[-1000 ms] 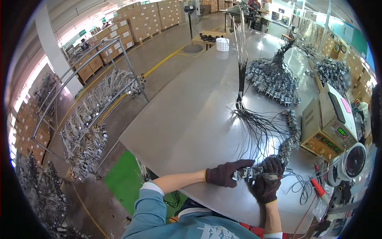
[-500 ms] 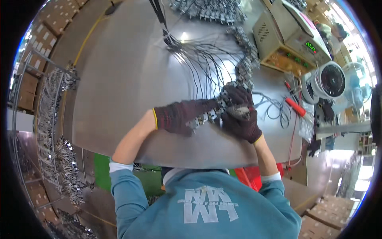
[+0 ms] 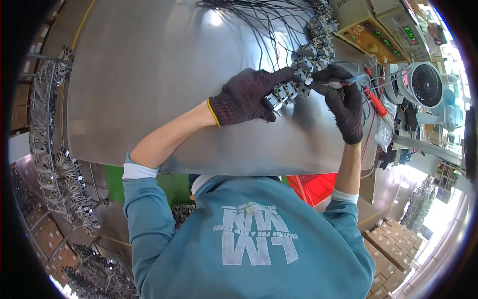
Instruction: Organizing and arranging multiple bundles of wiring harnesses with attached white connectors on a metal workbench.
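My left hand, in a dark knitted glove with a yellow cuff, is closed on the near end of a row of small grey boxy metal parts. Its fingers reach along the row's left side. Dark cables run from these parts across the table toward the far side. My right hand, gloved the same way, is beside the right of the row. Its fingers are pinched round a small grey tool with a bluish part near the thumb; its kind is unclear. The tool's tip is close to the parts, and I cannot tell whether they touch.
Beige test instruments with green displays stand at the far right. Near them are a white round fan and a red-handled tool. A metal rack of bundled cables stands left of the metal table. A red crate is below the front edge.
My hands, together on the row before, are now apart, the right one to the right of it with the tool. The view has shifted, and the far end of the table has left the picture.
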The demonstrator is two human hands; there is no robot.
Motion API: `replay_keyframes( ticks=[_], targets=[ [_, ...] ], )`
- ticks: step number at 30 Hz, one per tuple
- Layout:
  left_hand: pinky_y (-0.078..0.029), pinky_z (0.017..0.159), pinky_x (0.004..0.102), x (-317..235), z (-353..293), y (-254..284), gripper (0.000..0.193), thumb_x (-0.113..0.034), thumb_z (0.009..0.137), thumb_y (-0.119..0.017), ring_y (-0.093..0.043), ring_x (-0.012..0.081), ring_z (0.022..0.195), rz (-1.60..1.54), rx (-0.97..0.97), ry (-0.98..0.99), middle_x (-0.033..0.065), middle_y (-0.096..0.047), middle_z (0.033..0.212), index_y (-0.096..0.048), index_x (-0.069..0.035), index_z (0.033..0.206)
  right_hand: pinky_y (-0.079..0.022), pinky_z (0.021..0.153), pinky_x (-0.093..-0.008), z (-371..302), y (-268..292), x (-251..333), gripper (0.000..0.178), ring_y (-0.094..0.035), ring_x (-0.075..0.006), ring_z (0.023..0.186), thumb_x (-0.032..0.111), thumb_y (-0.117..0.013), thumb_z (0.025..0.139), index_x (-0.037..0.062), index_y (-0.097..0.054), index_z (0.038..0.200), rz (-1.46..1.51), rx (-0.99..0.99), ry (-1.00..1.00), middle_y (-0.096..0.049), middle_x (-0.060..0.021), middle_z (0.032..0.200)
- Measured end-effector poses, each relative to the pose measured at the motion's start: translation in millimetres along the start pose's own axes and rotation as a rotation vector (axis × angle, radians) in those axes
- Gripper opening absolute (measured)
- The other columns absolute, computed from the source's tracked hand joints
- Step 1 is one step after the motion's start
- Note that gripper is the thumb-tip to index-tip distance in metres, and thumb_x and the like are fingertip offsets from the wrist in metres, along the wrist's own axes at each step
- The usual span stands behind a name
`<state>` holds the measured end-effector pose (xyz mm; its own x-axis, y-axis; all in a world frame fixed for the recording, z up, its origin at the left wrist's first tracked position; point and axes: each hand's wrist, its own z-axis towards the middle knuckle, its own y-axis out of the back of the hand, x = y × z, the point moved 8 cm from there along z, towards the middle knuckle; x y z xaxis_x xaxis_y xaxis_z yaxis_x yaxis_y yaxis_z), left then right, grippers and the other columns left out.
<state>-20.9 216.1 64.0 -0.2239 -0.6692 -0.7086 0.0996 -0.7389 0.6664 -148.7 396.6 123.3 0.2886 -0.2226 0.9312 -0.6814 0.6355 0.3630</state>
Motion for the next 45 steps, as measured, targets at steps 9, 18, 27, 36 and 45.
replay_keyframes(
  ticks=[9, 18, 27, 36, 45],
  targets=[
    [-0.059, 0.083, 0.0516, 2.8, 2.4, 3.8, 0.101, -0.021, 0.065, -0.095, -0.074, 0.0416, 0.09, -0.103, -0.004, 0.01, 0.0189, -0.074, 0.097, -0.054, -0.022, 0.157, -0.058, 0.079, -0.0299, 8.8, -4.2, 6.5, 0.028, -0.071, -0.0136, 0.099, 0.017, -0.071, 0.104, -0.0008, -0.077, 0.124, -0.153, 0.024, 0.133, -0.077, -0.0101, 0.125],
    [-0.06, 0.085, 0.0481, 11.1, 3.4, -6.1, 0.107, -0.026, 0.069, -0.098, -0.073, 0.0384, 0.09, -0.132, 0.043, -0.046, 0.017, -0.075, 0.101, -0.049, -0.02, 0.164, -0.062, 0.091, -0.0365, -15.9, -34.9, 38.8, 0.025, -0.076, -0.0216, 0.099, 0.012, -0.067, 0.108, -0.0071, -0.075, 0.122, -0.11, -0.256, 0.249, -0.081, -0.0165, 0.11],
    [-0.059, 0.085, 0.0499, 7.9, 2.6, -0.9, 0.11, -0.028, 0.069, -0.098, -0.073, 0.0384, 0.093, -0.067, -0.002, -0.051, 0.017, -0.075, 0.101, -0.046, -0.021, 0.166, -0.059, 0.095, -0.033, -2.6, -48.5, 20.7, 0.027, -0.073, -0.0151, 0.105, 0.008, -0.073, 0.104, -0.0031, -0.073, 0.128, -0.173, -0.285, 0.193, -0.08, -0.0108, 0.114],
    [-0.06, 0.084, 0.0512, 9.7, 3.2, -4.1, 0.115, -0.026, 0.068, -0.098, -0.073, 0.0399, 0.091, -0.009, 0.005, -0.025, 0.0176, -0.075, 0.101, -0.042, -0.025, 0.169, -0.058, 0.101, -0.0385, -17.9, -51.8, 31.0, 0.029, -0.073, -0.0221, 0.111, 0.009, -0.068, 0.106, -0.007, -0.071, 0.13, -0.128, -0.29, 0.252, -0.079, -0.0168, 0.118],
    [-0.06, 0.083, 0.0509, 6.4, 5.2, -1.4, 0.109, -0.022, 0.068, -0.097, -0.073, 0.04, 0.091, -0.162, 0.044, -0.033, 0.017, -0.075, 0.101, -0.047, -0.025, 0.165, -0.061, 0.091, -0.0321, -21.4, -61.9, 11.3, 0.029, -0.074, -0.0179, 0.105, 0.003, -0.073, 0.102, -0.0041, -0.07, 0.13, -0.035, -0.377, 0.16, -0.078, -0.0123, 0.117]
  ],
)
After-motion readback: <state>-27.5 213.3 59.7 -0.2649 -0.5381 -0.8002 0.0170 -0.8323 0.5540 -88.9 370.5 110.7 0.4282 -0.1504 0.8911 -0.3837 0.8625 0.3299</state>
